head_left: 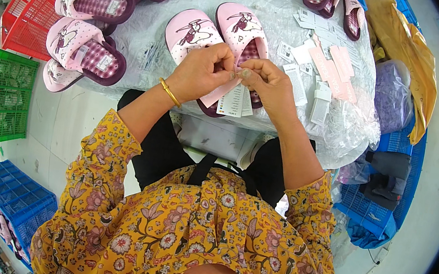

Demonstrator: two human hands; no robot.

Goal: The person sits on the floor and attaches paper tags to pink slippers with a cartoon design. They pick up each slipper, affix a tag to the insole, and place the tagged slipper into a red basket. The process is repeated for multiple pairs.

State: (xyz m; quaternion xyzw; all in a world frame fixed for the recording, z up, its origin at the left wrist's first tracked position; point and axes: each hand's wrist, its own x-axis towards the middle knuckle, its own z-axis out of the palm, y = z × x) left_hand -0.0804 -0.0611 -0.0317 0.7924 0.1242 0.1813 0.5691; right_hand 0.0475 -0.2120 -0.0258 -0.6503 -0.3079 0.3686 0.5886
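Note:
My left hand (202, 70) and my right hand (268, 83) meet fingertip to fingertip over a pair of pink slippers (195, 32) with dark checked lining on a plastic-covered table (281, 19). Between the fingers hang a white paper tag and a pink tag (231, 99), both pinched by my hands. A gold bangle circles my left wrist. The right slipper of the pair (243, 28) lies partly under my fingers.
More pink slippers (83, 50) lie at the table's left and back. Loose white and pink tags (319, 67) are scattered to the right. A red crate (36, 5), green crate (3, 95) and blue crates (14, 198) stand on the left; blue crates (383, 210) and bags on the right.

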